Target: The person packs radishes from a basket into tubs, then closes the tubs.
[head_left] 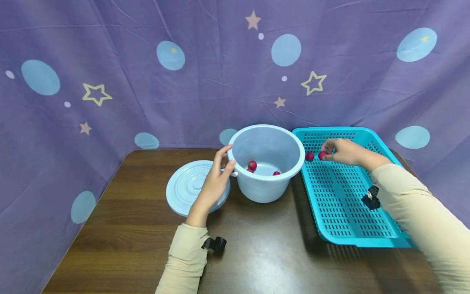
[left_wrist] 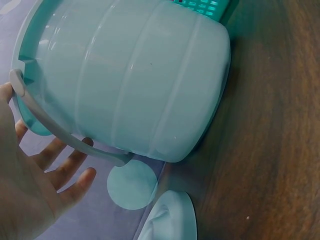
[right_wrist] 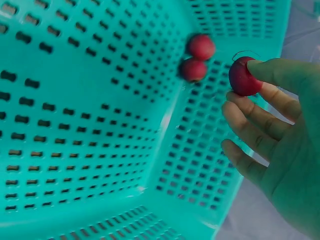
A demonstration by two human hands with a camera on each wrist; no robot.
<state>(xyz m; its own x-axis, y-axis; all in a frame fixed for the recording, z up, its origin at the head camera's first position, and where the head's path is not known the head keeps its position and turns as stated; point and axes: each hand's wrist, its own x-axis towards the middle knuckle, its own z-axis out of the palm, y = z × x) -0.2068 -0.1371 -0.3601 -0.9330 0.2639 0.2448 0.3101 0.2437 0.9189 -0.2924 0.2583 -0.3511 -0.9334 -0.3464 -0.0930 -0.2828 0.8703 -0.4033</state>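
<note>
My left hand [head_left: 213,181] grips the rim of a pale blue bucket [head_left: 262,190] at its left side, by the handle [left_wrist: 55,127]. Several small red radishes [head_left: 252,165] lie on the bucket's bottom. Over the far left part of a turquoise basket [head_left: 352,192], my right hand [head_left: 346,152] pinches one round red radish [right_wrist: 245,76] between thumb and fingers. A thin root-like thread curves from it. Two more radishes [right_wrist: 201,47] touch each other in a corner of the basket in the right wrist view.
A pale blue round lid [head_left: 191,183] lies on the brown wooden table [head_left: 121,220], left of the bucket and partly behind the left hand. The basket stands close to the bucket's right side. Behind the table hangs a purple curtain [head_left: 209,81].
</note>
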